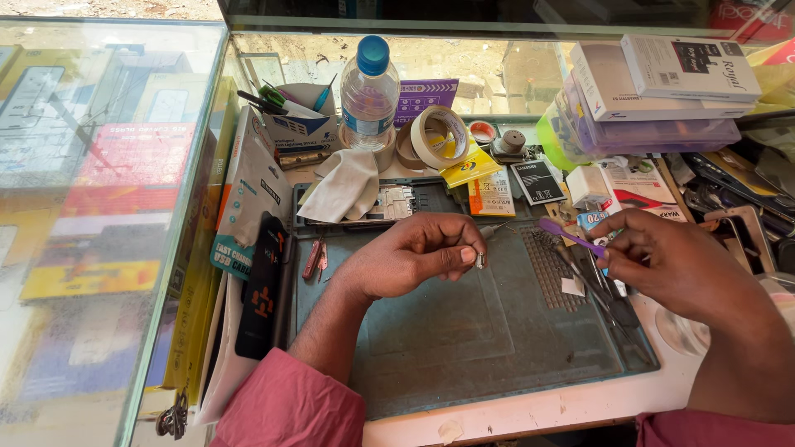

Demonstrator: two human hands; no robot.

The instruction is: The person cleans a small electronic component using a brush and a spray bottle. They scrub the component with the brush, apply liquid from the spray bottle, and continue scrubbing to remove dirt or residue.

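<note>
Head view: your left hand point(414, 252) is curled closed over the grey-green work mat point(464, 331), thumb and fingers pinching a small silver part point(480, 261) at the fingertips. Your right hand point(662, 261) is closed around a purple-handled tool point(571, 236), held over the mat's right edge, tip pointing left toward the small part but apart from it. A thin screwdriver point(490, 231) lies on the mat just behind your left hand. A small white square point(572, 286) sits on the mat's dotted patch near your right hand. Behind the mat on the table point(530, 410): a white cloth point(344, 186), a clear water bottle point(369, 95) with blue cap, a tape roll point(439, 136), a black phone battery point(537, 181). Stacked boxes point(662, 83) sit at the far right. Both sleeves are pink.
</note>
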